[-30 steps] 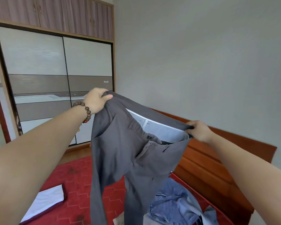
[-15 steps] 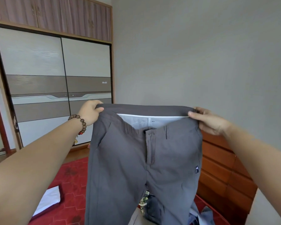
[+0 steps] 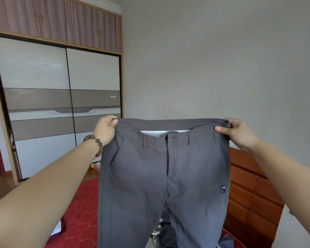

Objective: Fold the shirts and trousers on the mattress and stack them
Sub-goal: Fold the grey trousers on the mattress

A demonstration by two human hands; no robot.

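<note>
Because you are holding the dark grey woven-cotton trousers (image 3: 161, 176) up in the air by the waistband, front facing you and button closed, they hang flat and full-length over the red patterned mattress (image 3: 81, 217), with the legs dropping out of view at the bottom edge. Your left hand (image 3: 105, 130) has its fingers curled round the left end of the band; your right hand (image 3: 235, 130) pinches the right end, thumb on the front. Expect the cloth to be soft and limp, fairly light, not slippery — it will sag wherever it is unsupported. The stitched waistband looks like the firmest part, so its two corners are the sound places to grip. A crumpled blue garment (image 3: 166, 235) lies below — lay the trousers beside it, not over it.
</note>
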